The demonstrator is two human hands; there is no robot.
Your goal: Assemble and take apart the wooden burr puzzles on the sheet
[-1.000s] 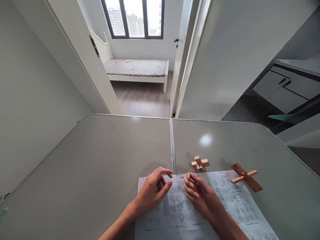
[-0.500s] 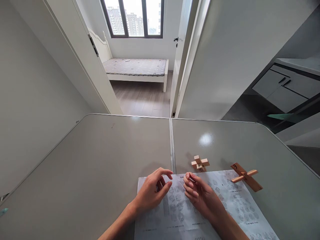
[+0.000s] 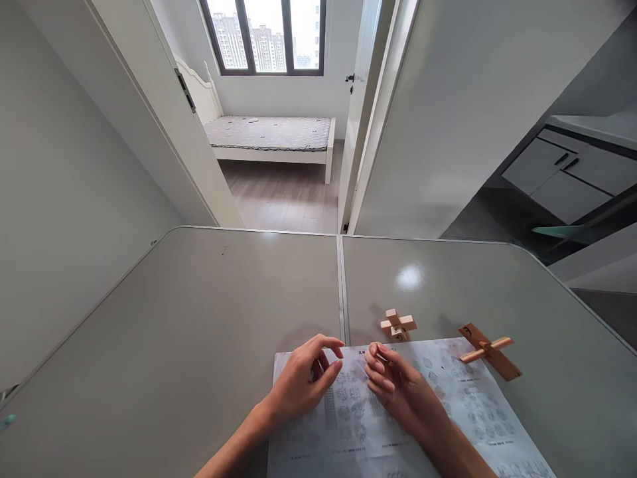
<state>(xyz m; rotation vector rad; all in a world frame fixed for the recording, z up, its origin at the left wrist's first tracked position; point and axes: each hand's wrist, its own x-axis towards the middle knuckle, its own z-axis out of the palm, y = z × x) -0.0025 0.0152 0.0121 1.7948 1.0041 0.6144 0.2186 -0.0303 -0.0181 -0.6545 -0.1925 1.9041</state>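
Over the left part of a printed sheet (image 3: 358,458), my left hand (image 3: 306,372) is open and empty, its fingers bent and the thumb apart from the index finger. My right hand (image 3: 398,385) faces it across a small gap, fingers curled in and closed, with nothing visible in them. The sheet carries small drawings and lines of text. Just beyond my right hand, by the sheet's top edge, stands a small interlocking wooden block cross (image 3: 398,325). Farther right, a brown flat wooden piece (image 3: 501,365) is crossed by a lighter wooden rod (image 3: 485,350), partly over the sheet's edge.
The grey table (image 3: 199,332) has a metal seam (image 3: 342,285) running down its middle. Past its far edge, a doorway with an open door (image 3: 355,119) shows a bed (image 3: 273,133) under a window. White cabinets (image 3: 562,166) stand at the right.
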